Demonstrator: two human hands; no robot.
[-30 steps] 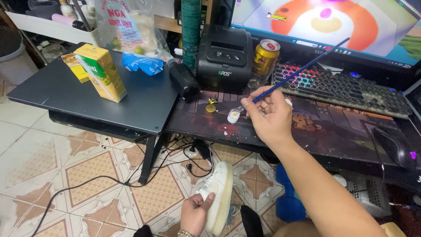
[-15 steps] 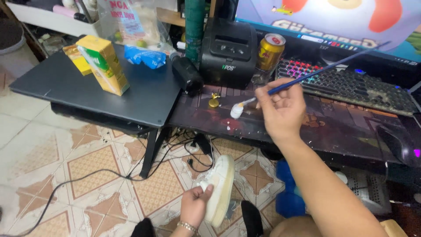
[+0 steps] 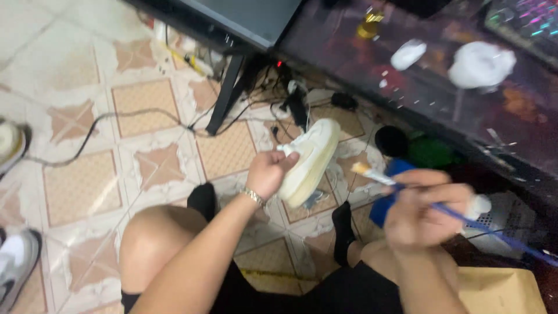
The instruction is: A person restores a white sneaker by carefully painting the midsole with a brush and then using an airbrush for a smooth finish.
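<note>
My left hand (image 3: 268,172) grips a white shoe (image 3: 310,158) by its heel end and holds it above the tiled floor, sole side turned toward me. My right hand (image 3: 423,210) is closed on a thin blue-handled brush (image 3: 442,204). Its pale bristle tip sits just right of the shoe, a short gap away. Both hands are over my bare knees. The picture is blurred by motion.
The dark desk edge (image 3: 407,99) runs across the top right, with two white lumps (image 3: 479,64) and a small gold object (image 3: 370,24) on it. Cables and a power strip (image 3: 296,104) lie on the floor under a metal leg (image 3: 224,102). Another shoe (image 3: 14,270) is at bottom left.
My right hand has come down from the desk with the brush to beside the shoe. The view has tipped down toward the floor and my knees.
</note>
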